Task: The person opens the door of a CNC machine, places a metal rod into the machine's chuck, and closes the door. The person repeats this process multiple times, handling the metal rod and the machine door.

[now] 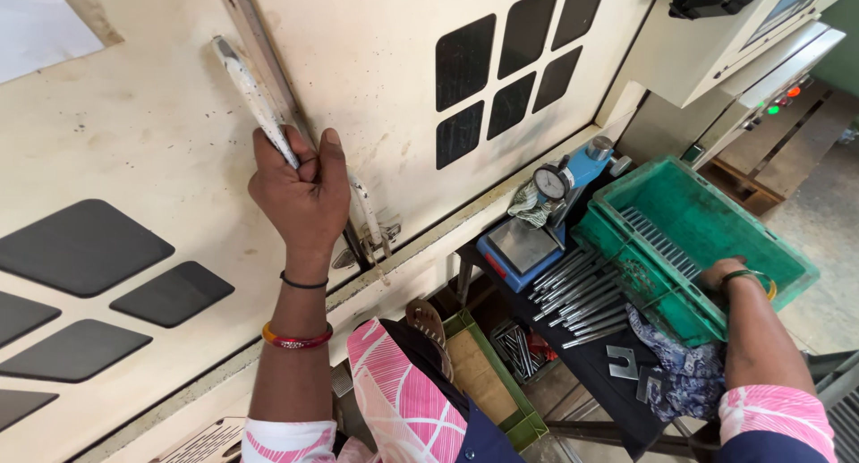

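My left hand (302, 193) is closed around the white door handle (259, 101) of the cream machine door (376, 78). The fingers wrap the bar fully and my thumb lies along its right side, pointing up. The handle is a long painted bar, chipped in places, and it runs diagonally beside the edge of the door. On this wrist I have a black band and a red and orange bangle (296, 339).

My right hand (721, 271) is well apart, at the right, and it reaches over the near rim into the green plastic crate (761, 239). The fingers are hidden behind the crate wall, so I cannot tell if they are open or if they hold something. Just left of the crate a bundle of metal rods (577, 293) lies on the dark table (595, 365). Farther on the table stands a blue gauge stand with a dial indicator (551, 182). A blue patterned cloth (680, 373) lies near my right forearm.
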